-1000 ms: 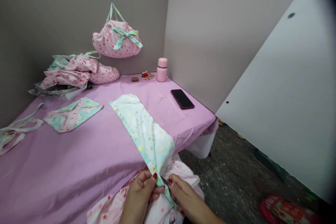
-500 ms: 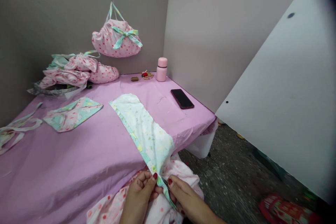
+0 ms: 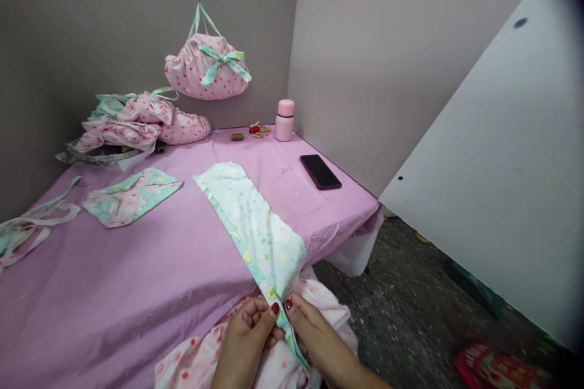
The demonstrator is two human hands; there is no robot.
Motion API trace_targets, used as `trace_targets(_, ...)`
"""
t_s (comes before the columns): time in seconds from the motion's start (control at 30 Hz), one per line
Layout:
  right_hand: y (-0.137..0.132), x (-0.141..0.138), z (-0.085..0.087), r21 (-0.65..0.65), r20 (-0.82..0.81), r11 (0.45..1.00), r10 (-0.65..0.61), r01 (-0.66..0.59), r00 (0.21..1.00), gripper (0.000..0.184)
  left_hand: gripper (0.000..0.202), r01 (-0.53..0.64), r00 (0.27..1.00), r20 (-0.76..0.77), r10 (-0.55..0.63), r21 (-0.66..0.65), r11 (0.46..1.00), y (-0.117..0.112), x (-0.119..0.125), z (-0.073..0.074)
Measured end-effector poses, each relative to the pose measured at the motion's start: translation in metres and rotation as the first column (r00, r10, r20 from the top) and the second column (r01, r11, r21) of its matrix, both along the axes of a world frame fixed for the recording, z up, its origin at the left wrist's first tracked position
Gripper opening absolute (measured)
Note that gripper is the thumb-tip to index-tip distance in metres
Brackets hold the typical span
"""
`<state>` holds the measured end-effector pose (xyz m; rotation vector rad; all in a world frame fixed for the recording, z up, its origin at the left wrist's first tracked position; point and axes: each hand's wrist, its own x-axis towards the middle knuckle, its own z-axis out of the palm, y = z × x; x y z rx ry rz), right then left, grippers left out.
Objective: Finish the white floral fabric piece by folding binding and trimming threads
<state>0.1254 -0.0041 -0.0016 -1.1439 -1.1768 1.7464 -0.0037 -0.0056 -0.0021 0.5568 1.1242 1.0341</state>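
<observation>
We see a pink tablecloth (image 3: 137, 279), a white fabric strip (image 3: 255, 225) with a mint floral edge, pink cloth (image 3: 201, 364) with red dots — a pink bottle (image 3: 285, 121), a black phone (image 3: 320, 171), red nails.

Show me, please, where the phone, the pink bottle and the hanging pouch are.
phone (image 3: 320, 172): head view, middle of its dark screen.
pink bottle (image 3: 285, 124): head view, on its body.
hanging pouch (image 3: 205, 73): head view, on its dotted fabric.
</observation>
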Motion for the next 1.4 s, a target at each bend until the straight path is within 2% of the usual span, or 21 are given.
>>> trace_targets(0.3,-0.0020,-0.0012,-0.0056,0.032,0.016,0.999,-0.012,0.012,1.000,0.030,0.036,0.007,1.000,-0.018,-0.007,0.009,1.000,-0.0002,0.0000,0.0019)
trace_targets(0.67,-0.0016,-0.0029,-0.0047,0.006,0.018,0.999,-0.039,0.039,0.999,0.033,0.036,0.010,1.000,-0.029,-0.010,0.008,1.000,0.0001,-0.0001,0.0012)
trace_targets(0.93,-0.0004,-0.0042,-0.0031,-0.035,-0.029,0.999,-0.023,0.022,0.999,0.034,0.039,0.014,0.999,-0.028,-0.014,0.011,1.000,-0.0006,-0.0004,0.0062)
trace_targets(1.13,0.0058,-0.0072,0.0016,0.024,-0.032,1.000,-0.006,0.007,0.999,0.032,0.041,0.019,0.999,-0.027,-0.019,0.016,1.000,-0.0003,0.0000,0.0053)
trace_targets(1.4,0.0077,-0.0079,-0.0081,0.050,-0.047,0.999,-0.007,0.010,0.999,0.031,0.042,0.023,0.999,-0.029,-0.022,0.014,1.000,0.0006,-0.0002,0.0066)
